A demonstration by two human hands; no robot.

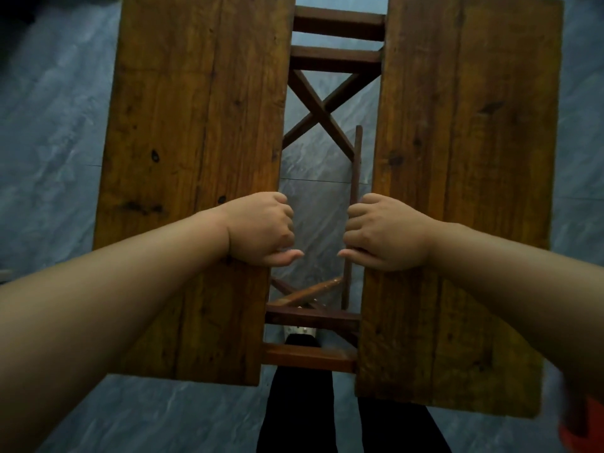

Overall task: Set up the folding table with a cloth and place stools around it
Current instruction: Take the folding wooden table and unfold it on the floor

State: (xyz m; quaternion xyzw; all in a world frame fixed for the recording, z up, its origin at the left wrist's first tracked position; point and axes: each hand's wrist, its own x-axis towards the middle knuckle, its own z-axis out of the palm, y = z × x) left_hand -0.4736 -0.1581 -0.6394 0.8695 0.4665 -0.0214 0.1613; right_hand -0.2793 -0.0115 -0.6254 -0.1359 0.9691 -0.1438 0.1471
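The folding table (327,191) stands on the floor (55,142) directly below the camera, its top split into two wooden halves with a wide gap down the middle. The left half (196,158) and the right half (457,174) lie roughly level and parallel, well apart. Through the gap show the frame's parts: two crossbars (338,22) at the far end, an X-brace (322,109) below them, a thin rod (354,191) running along the right half's inner edge, and more crossbars (310,317) and crossed braces at the near end.

The left hand (261,230) grips the inner edge of the left half, fingers (287,220) curled closed over it, thumb pointing into the gap. The right hand (385,233) grips the inner edge of the right half the same way, its fingers wrapped over the edge beside the rod. Both forearms reach in from the lower corners.

The floor is grey, marbled tile. The person's dark-clad legs (294,413) stand at the table's near end.
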